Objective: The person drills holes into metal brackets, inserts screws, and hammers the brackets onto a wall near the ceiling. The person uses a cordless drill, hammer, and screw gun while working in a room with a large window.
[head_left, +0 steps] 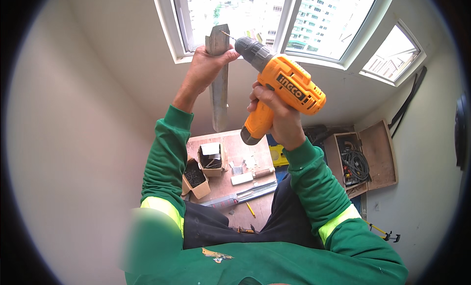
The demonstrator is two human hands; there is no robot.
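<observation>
My left hand [200, 71] is closed round a grey metal channel [219, 98], held upright before the window. In my right hand [282, 115] is an orange cordless drill [295, 86], gripped by its handle and tilted with the chuck up and to the left. The thin drill bit [227, 35] reaches the upper end of the channel; whether its tip touches or has entered the metal, I cannot tell. My left thumb lies close to the chuck.
Below my hands is a wooden board [265, 157] with two cardboard boxes of screws [195, 175], a wooden-handled flat blade [252, 176], metal strips [240, 194] and a yellow pencil [251, 210]. An open wooden box [377, 155] with cables stands right. Windows [319, 27] are ahead.
</observation>
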